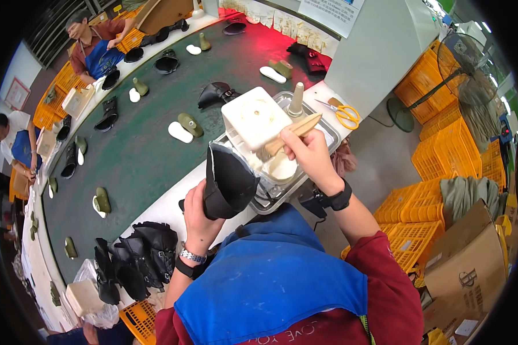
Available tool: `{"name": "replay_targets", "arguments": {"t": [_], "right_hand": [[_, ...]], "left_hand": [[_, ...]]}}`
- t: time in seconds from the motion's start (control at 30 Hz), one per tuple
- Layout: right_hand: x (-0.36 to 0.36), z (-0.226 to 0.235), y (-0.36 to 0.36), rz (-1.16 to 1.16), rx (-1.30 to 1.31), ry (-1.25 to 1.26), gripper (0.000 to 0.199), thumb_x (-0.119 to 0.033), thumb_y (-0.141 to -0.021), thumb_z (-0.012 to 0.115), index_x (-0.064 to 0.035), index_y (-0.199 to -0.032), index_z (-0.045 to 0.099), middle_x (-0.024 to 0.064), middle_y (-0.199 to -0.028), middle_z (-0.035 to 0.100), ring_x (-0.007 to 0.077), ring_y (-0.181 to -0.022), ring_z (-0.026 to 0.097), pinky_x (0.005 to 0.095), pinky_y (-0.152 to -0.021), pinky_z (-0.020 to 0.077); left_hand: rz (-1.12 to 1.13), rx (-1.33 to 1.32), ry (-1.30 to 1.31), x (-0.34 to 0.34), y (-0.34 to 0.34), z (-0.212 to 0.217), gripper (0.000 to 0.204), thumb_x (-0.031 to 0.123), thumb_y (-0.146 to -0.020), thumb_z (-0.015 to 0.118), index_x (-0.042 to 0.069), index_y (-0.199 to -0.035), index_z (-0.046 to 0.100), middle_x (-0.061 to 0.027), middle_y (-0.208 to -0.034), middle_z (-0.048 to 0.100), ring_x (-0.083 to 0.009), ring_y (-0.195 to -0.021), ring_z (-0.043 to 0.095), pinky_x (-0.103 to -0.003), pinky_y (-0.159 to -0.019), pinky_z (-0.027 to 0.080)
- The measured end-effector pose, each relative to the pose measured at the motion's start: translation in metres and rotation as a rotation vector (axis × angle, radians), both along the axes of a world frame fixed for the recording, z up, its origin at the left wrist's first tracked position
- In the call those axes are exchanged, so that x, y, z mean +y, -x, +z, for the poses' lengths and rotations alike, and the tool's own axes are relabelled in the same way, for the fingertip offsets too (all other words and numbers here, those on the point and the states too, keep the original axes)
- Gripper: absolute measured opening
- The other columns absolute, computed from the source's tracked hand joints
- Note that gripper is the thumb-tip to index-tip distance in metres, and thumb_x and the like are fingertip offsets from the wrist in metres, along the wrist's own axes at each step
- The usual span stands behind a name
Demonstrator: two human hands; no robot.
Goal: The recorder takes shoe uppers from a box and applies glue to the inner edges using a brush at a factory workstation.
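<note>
Left hand [197,217] is closed around a black boot [231,183], gripping its left side, opening facing up. Right hand [311,154] pinches a flat wooden tool [303,126], right of the boot, just above a cup of white paste [281,168]. White square tub [256,118] crowds the far side; metal tray [265,204] underneath. Grey cone [296,102] beyond; yellow-handled scissors [347,117] far right. More boots [133,259] near left. Both forearms reach forward, right one angled left.
</note>
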State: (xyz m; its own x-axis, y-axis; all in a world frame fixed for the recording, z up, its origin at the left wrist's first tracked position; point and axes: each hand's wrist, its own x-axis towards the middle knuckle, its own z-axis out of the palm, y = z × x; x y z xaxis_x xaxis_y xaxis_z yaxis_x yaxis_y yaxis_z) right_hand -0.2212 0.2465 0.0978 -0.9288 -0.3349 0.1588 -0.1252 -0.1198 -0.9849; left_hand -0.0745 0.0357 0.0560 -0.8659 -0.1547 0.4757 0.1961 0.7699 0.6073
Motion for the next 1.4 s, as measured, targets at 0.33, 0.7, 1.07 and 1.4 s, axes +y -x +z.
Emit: {"name": "replay_targets", "arguments": {"t": [0.33,0.7,1.07,1.4], "right_hand": [[-0.01,-0.008,-0.018,0.003,0.125,-0.064,0.02,-0.018,-0.087,0.057,0.0015,-0.087,0.06,-0.0019,-0.065,0.054,0.003,-0.055,0.047,0.0182,-0.05,0.0373],[-0.01,0.001,-0.028,0.127,0.505,-0.159,0.007,-0.005,-0.081,0.06,0.0013,-0.083,0.061,0.008,-0.073,0.062,0.0124,-0.065,0.058,0.0238,-0.059,0.0448],[-0.013,0.006,-0.025,0.194,0.183,-0.048,0.011,-0.01,-0.082,0.059,0.001,-0.085,0.062,0.0026,-0.072,0.062,0.0045,-0.061,0.051,0.0207,-0.053,0.0402],[0.015,-0.025,0.001,-0.064,-0.043,-0.084,0.018,-0.018,-0.087,0.057,-0.0003,-0.087,0.06,-0.0004,-0.063,0.055,0.0044,-0.052,0.047,0.0173,-0.048,0.0382]], "left_hand": [[0.064,0.044,0.069,0.0,0.003,-0.003,0.074,0.002,-0.053,0.074,0.002,-0.121,0.043,-0.0164,-0.104,0.051,-0.0339,-0.096,0.05,-0.04,-0.083,0.039],[0.141,0.127,0.154,-0.007,0.004,0.001,0.072,-0.001,-0.054,0.072,0.003,-0.12,0.044,-0.016,-0.105,0.051,-0.0337,-0.096,0.049,-0.041,-0.084,0.038],[0.218,0.138,0.24,-0.011,0.006,-0.001,0.073,0.001,-0.055,0.073,0.001,-0.121,0.042,-0.0165,-0.107,0.051,-0.0344,-0.099,0.048,-0.042,-0.086,0.037],[0.175,-0.315,-0.863,-0.034,-0.002,-0.032,0.071,0.012,-0.069,0.071,0.002,-0.128,0.034,-0.0105,-0.114,0.051,-0.0185,-0.101,0.052,-0.031,-0.089,0.041]]}}
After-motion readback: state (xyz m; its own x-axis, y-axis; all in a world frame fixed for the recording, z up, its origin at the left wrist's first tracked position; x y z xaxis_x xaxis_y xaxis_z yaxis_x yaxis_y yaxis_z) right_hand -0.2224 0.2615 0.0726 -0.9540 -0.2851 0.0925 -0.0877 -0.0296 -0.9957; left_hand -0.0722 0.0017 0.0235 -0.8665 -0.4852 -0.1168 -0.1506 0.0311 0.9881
